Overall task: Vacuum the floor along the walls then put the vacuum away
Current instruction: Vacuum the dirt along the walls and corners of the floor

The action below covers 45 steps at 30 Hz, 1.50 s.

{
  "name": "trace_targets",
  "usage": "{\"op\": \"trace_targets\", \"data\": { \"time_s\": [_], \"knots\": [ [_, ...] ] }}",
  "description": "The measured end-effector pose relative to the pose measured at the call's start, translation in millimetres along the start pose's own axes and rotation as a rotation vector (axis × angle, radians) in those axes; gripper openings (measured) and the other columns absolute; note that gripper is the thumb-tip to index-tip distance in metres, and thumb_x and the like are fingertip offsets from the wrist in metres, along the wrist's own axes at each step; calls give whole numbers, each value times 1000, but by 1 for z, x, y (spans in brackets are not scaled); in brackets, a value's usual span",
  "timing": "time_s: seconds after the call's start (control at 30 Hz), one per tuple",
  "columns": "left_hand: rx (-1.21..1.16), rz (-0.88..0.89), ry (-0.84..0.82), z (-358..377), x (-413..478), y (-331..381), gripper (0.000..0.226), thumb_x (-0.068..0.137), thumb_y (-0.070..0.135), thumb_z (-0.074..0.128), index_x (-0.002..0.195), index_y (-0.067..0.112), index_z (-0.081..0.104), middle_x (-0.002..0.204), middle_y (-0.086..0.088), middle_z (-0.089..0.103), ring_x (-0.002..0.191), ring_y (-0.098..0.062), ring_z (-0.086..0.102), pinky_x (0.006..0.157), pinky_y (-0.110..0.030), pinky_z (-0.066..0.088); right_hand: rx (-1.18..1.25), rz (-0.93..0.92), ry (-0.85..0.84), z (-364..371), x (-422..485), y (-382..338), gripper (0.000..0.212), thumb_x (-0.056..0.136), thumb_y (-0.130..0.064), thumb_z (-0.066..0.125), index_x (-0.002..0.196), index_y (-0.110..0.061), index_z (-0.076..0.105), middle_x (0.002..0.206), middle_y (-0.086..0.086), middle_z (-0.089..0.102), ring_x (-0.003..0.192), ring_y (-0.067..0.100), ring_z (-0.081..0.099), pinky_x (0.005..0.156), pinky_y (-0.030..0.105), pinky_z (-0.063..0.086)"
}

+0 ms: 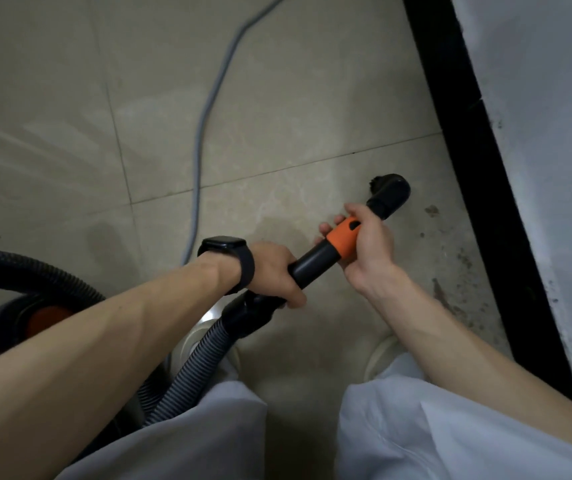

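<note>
no readable text, labels, brands or numbers, watch face dark

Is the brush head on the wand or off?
On: the brush head sits fitted on the wand's end beyond the orange collar.

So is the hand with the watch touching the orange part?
Apart. The head view shows the left hand gripping the black tube, with bare tube before the orange collar.

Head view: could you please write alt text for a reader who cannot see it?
Both hands grip a black vacuum wand: the left hand, with a watch, holds the tube, and the right hand holds the orange collar. The brush nozzle points at the tiled floor near a black baseboard; a grey cord trails away.
</note>
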<state>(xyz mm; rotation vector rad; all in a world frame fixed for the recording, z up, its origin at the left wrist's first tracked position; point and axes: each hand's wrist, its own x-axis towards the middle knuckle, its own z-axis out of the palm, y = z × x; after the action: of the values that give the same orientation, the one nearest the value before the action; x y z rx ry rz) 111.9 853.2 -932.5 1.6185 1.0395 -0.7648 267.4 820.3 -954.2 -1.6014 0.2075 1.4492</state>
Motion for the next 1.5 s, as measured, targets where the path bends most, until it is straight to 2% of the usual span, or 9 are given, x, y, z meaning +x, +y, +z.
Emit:
{"op": "trace_targets", "data": {
  "time_s": [0.2,0.4,0.57,0.67,0.8,0.9,1.07,1.33,1.5],
  "knots": [
    [-266,110,147,-3,23,20,13,78,34,68,80,23,61,60,10,70,53,-5,65,59,-22,50,-47,-114,117,-13,24,-40,27,92,-23,76,104,-12,55,60,-1,69,61,24,74,59,38,63],
    [-331,145,293,8,45,33,17,82,32,67,90,23,56,67,5,68,52,-5,62,48,-18,44,-106,-188,149,-16,38,-51,25,92,-26,78,97,-13,57,79,7,68,61,23,74,58,36,61],
    [-142,146,395,11,55,40,23,84,39,65,96,23,53,76,7,56,64,-6,54,50,-21,37,-100,-203,145,-25,46,-55,28,93,-25,77,106,-13,55,86,9,69,63,24,75,59,36,61],
    [-86,128,407,12,54,36,26,83,44,62,98,26,53,80,4,59,68,-13,59,55,-27,47,-63,-206,136,-26,47,-51,29,94,-22,74,109,-13,53,81,7,69,63,24,75,59,35,61],
    [82,102,507,9,44,25,28,79,52,59,94,30,51,74,6,55,62,-14,56,53,-27,45,24,-190,93,-21,40,-43,23,94,-17,70,107,-11,51,60,1,68,62,26,74,59,33,60],
    [220,89,566,3,32,8,28,74,57,57,86,32,49,68,7,54,57,-12,53,50,-26,38,74,-147,76,-7,28,-31,19,96,-16,68,104,-10,52,63,3,67,62,27,74,59,34,61],
    [336,74,514,1,10,-34,26,73,60,57,76,36,46,62,11,54,53,-5,51,46,-24,31,125,-28,32,12,3,-1,10,99,-12,62,99,-10,52,74,8,63,64,27,75,64,36,64],
    [627,57,566,28,1,-49,33,78,63,48,89,36,33,59,10,45,50,-14,46,44,-25,23,271,118,115,2,-13,23,6,91,-10,59,87,-9,55,60,5,60,54,25,67,55,31,59],
    [682,185,634,42,16,-22,38,83,57,49,93,28,27,79,4,64,64,-25,64,50,-28,26,328,82,174,-21,-5,10,6,86,-13,55,82,-11,51,54,4,55,43,23,57,55,34,55]
  ]
}}
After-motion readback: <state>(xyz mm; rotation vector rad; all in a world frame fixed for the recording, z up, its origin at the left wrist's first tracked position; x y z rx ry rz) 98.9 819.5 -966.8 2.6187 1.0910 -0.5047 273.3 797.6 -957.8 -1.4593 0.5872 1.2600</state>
